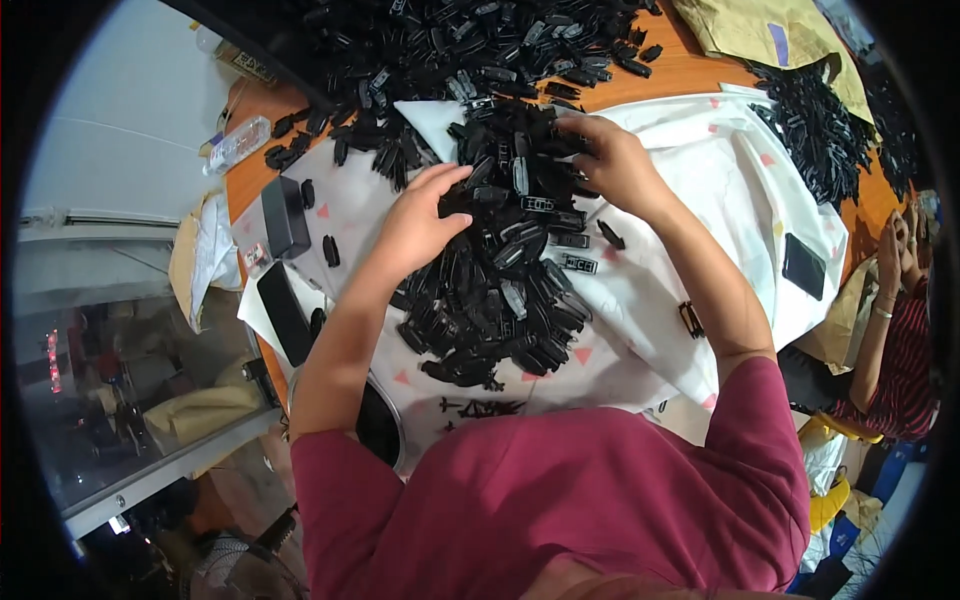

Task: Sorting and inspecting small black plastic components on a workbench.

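Observation:
A long heap of small black plastic clips (500, 290) covers the middle of a white cloth (690, 165) with pinkish triangles. At the heap's left edge is my left hand (425, 218), open, with its thumb and fingers apart and nothing between them. My right hand (622, 165) reaches over the heap's upper right side. Its fingers are curved but spread, and their tips touch or hover just over the black pieces; I see nothing gripped. A white triangular sheet (432, 125) lies above my left hand, partly under the pieces.
A larger mound of black pieces (480, 45) fills the far side. Phones (804, 266) (284, 312) lie at both sides. On the left are a dark box (286, 218) and plastic bottle (238, 145). Far right, another pile (815, 130) adjoins a paper bag (780, 35); another person's hands (893, 250) show.

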`<action>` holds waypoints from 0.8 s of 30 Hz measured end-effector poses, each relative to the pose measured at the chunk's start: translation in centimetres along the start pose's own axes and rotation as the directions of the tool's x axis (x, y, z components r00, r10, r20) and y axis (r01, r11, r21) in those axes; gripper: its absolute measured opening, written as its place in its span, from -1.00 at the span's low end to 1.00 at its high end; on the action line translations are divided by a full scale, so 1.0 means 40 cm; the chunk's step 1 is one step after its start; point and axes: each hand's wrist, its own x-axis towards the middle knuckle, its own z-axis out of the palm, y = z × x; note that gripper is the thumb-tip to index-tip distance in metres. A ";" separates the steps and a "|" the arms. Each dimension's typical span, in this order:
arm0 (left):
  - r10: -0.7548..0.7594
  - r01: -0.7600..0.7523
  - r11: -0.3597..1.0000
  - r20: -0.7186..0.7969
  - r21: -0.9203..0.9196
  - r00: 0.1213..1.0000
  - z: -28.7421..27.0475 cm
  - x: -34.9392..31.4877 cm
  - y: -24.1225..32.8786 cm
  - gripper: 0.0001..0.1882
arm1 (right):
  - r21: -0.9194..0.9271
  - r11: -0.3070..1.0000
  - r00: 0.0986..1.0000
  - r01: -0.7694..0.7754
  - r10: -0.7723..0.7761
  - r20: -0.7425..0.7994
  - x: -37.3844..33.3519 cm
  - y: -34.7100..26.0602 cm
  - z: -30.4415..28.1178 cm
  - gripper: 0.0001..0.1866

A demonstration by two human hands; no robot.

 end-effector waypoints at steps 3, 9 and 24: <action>0.021 -0.001 0.980 -0.098 0.197 0.995 0.018 -0.016 0.002 -0.43 | -0.159 0.966 0.954 0.206 -0.234 -0.185 -0.031 -0.011 0.011 -0.58; 0.062 -0.014 0.980 -0.237 0.199 0.970 0.049 -0.052 0.093 -0.52 | 0.955 0.167 0.941 -0.244 0.281 0.191 -0.130 -0.064 0.007 -0.62; -0.177 0.249 0.762 0.177 -0.598 0.968 0.165 -0.077 0.211 -0.75 | 0.130 0.990 0.990 0.061 -0.044 -0.132 -0.328 -0.112 0.044 -0.70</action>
